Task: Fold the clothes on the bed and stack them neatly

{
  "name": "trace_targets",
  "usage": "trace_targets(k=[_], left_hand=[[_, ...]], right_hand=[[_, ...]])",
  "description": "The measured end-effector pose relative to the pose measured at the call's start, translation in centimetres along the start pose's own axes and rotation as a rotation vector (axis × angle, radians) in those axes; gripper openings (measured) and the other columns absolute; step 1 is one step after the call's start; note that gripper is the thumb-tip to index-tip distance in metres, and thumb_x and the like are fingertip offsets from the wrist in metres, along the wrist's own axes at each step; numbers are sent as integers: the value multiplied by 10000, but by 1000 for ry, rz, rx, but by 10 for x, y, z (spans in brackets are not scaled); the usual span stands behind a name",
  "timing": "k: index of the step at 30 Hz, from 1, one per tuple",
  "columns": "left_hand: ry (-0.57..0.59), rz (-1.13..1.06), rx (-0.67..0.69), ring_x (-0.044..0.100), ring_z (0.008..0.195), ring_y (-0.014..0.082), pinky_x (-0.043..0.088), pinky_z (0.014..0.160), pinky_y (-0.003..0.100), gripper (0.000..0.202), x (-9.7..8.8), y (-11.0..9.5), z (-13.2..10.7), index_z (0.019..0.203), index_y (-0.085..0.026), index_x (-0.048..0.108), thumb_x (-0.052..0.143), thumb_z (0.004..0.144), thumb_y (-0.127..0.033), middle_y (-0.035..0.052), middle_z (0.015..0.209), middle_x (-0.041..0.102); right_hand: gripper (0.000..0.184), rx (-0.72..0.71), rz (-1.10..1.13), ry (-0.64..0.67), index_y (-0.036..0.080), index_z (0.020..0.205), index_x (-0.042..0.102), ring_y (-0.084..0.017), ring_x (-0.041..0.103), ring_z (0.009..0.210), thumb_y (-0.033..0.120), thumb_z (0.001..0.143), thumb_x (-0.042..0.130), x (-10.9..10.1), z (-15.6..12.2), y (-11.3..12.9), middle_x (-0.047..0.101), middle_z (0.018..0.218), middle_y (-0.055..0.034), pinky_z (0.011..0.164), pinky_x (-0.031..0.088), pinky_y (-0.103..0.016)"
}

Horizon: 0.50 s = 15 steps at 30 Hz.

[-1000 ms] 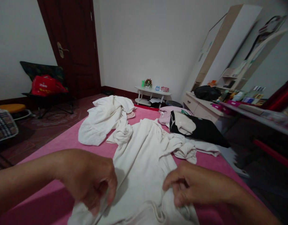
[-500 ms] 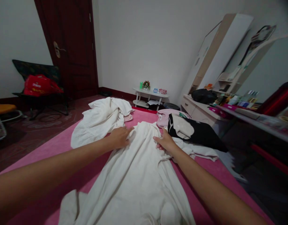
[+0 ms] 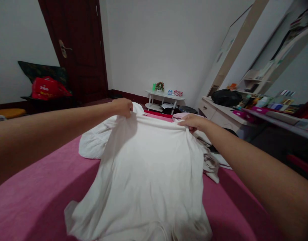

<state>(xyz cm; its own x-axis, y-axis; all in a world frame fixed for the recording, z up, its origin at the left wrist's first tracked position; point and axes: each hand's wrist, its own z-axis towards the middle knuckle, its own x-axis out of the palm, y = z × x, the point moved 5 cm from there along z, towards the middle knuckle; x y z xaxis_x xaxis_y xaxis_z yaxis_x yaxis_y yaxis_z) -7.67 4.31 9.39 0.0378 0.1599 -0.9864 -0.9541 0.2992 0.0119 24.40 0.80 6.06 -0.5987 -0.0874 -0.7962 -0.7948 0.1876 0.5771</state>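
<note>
A white long-sleeved shirt (image 3: 154,160) hangs stretched between my two hands, its far edge lifted off the bed and its near part lying on the pink sheet (image 3: 43,180). My left hand (image 3: 123,107) is closed on the far left corner of the cloth. At the far right corner, my right hand (image 3: 194,122) pinches the fabric between thumb and fingers. A crumpled sleeve (image 3: 211,164) droops on the right side. Behind the shirt on the left lies another white garment (image 3: 93,140), partly covered by it.
Folded pink clothing (image 3: 180,115) shows behind my right hand. A white side table (image 3: 166,95) with small items stands by the wall. To the right is a dresser (image 3: 209,110) with a black bag (image 3: 226,97). A red bag (image 3: 47,88) sits on a chair at left.
Both hands have taken hold of the shirt's far edge, raised it and moved apart, spreading the cloth wide. The shirt now hides much of the clothing behind it.
</note>
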Motion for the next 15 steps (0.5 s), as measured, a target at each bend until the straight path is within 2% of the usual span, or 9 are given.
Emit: trace_targets(k=[2,3,5,6,8,10,12,15], left_hand=[[-206,84,-66,570,1033,299,445,864,394,364,-16,-4,11,1132,-158,625,530,782,-191,134,1105,613],[-280,110,-70,552,1067,306,445,868,409,401,-17,-9,13,1202,-147,572,477,812,-145,162,1181,566],[-358,116,-17,532,1102,303,452,866,410,468,-3,-21,14,1285,-124,484,433,822,-81,202,1280,478],[-349,116,25,516,1129,304,450,879,410,496,11,-26,12,1303,-120,462,451,810,-72,213,1322,436],[-275,130,130,447,1220,326,407,957,439,524,48,-35,5,1300,-102,470,515,778,-87,229,1400,355],[-198,141,259,350,1307,341,295,1061,485,439,87,-41,-7,1232,-88,537,526,794,-121,224,1431,336],[-139,112,368,334,1329,314,222,1105,490,352,117,-42,-22,1181,-96,580,448,855,-123,197,1396,408],[-70,-14,444,459,1234,249,307,1073,425,391,139,-37,-45,1215,-107,562,336,897,-75,171,1298,512]], right_hand=[[301,-110,-19,-264,127,1104,608,-123,595,590,244,826,616,-9,19,12,625,699,-18,617,503,-261],[368,-173,-76,-376,132,1175,576,-164,641,749,214,818,613,-7,25,15,666,861,-64,714,512,-291],[537,-283,-255,-481,130,1294,495,-241,581,1083,200,783,644,11,32,12,614,1186,-147,905,460,-347],[620,-322,-338,-461,112,1344,446,-265,504,1202,220,773,663,27,34,6,542,1302,-179,978,413,-364],[675,-391,-455,-315,83,1394,389,-275,389,1317,273,800,649,63,34,-14,436,1413,-202,1059,336,-369],[569,-446,-540,-171,96,1390,411,-274,330,1361,311,881,547,95,28,-36,416,1438,-185,1097,280,-391],[488,-480,-582,-131,111,1387,428,-277,282,1388,326,949,413,112,19,-51,408,1449,-171,1117,235,-421],[485,-500,-590,-142,89,1394,418,-268,269,1395,317,971,346,116,10,-58,406,1449,-175,1128,212,-403]])
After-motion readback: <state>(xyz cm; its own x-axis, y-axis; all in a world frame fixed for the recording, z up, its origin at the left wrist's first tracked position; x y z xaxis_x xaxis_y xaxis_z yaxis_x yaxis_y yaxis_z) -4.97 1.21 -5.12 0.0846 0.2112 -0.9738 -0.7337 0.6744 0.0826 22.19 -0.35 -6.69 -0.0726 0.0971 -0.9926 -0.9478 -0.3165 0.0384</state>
